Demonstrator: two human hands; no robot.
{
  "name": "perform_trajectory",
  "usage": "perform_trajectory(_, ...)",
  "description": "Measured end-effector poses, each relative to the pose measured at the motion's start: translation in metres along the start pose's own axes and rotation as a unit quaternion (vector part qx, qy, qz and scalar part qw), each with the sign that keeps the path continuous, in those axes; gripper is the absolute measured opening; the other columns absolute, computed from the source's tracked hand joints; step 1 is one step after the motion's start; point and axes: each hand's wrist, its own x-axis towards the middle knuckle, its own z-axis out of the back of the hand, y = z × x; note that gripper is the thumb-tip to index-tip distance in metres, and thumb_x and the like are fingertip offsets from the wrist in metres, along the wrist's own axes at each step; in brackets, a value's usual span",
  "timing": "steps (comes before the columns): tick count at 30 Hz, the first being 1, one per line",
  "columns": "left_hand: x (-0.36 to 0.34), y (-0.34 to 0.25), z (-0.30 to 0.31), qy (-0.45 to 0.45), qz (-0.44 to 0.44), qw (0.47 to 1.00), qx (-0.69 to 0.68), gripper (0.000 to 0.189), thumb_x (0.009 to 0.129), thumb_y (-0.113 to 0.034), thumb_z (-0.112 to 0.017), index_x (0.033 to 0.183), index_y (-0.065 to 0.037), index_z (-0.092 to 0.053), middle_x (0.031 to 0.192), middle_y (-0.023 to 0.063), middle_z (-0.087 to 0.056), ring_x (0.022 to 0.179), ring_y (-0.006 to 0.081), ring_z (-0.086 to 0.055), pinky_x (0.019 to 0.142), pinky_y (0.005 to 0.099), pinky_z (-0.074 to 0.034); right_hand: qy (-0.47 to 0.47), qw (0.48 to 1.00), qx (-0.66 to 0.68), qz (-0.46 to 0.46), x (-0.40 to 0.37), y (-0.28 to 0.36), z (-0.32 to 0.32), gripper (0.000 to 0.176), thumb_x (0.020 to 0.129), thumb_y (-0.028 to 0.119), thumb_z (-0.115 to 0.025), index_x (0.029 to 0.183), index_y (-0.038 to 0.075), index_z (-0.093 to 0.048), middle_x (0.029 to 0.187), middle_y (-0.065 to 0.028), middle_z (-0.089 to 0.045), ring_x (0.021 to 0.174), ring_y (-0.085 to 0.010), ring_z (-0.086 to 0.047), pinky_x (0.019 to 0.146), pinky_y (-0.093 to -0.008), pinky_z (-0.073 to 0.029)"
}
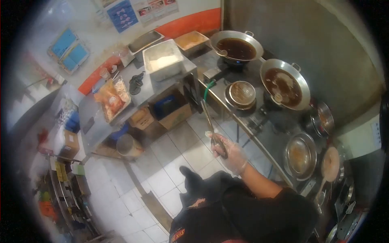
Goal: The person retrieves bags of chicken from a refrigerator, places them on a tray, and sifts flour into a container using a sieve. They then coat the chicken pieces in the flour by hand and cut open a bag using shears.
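Observation:
In a clear plastic glove, my right hand (231, 156) is closed round a long, slender metal tool that looks like tongs (207, 115). The far end points up and away, over the floor beside the stove counter. A small pale bit shows near my fingers; what it is I cannot make out. Nearest to the tool's tip are a green hose (209, 90) and a round strainer (242, 94) on a pot. Two wide woks of dark oil, a far wok (254, 41) and a nearer wok (304, 95), sit on the stove. My left hand is not visible.
A metal tub of white powder (154, 75) and a tray of breaded-looking food (191, 40) stand on the left table (156, 87). Also there is a tray (126, 90) with bagged orange food. Metal bowls (300, 156) line the right counter. A bin (129, 146) stands below.

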Motion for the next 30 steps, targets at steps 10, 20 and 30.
perform_trajectory(10,0.220,-0.124,0.227,-0.255,-0.134,0.951,-0.113,0.028,0.087,-0.028,-0.049,0.090,-0.006,-0.066,0.092,0.0179,-0.063,0.087,0.0357,-0.059,0.074,0.0473,-0.044,-0.025,0.999,0.003,0.031,0.169,0.008,-0.099,0.040,0.090,0.012,-0.058,0.128,0.003,-0.050,0.083,0.0004,-0.054,0.067,-0.0073,-0.051,0.062,-0.0202,-0.043)
perform_trajectory(20,0.343,-0.326,0.527,-0.328,-0.366,0.858,-0.151,0.019,0.081,-0.011,-0.051,0.089,-0.009,-0.068,0.098,0.0096,-0.067,0.095,0.0260,-0.061,0.089,0.0361,-0.046,-0.253,0.955,-0.124,0.090,0.292,0.024,-0.084,0.036,0.098,0.026,-0.038,0.120,0.004,-0.058,0.076,-0.0029,-0.054,0.069,-0.0096,-0.047,0.064,-0.0213,-0.039)
perform_trajectory(30,0.532,-0.290,0.700,-0.447,-0.112,0.887,0.014,0.028,0.087,-0.022,-0.046,0.108,-0.013,-0.062,0.105,0.0138,-0.063,0.094,0.0325,-0.060,0.085,0.0426,-0.046,-0.091,0.971,-0.219,-0.018,0.470,0.075,-0.077,0.039,0.085,0.011,-0.060,0.122,0.001,-0.056,0.070,0.0015,-0.052,0.065,-0.0071,-0.049,0.057,-0.0193,-0.039)
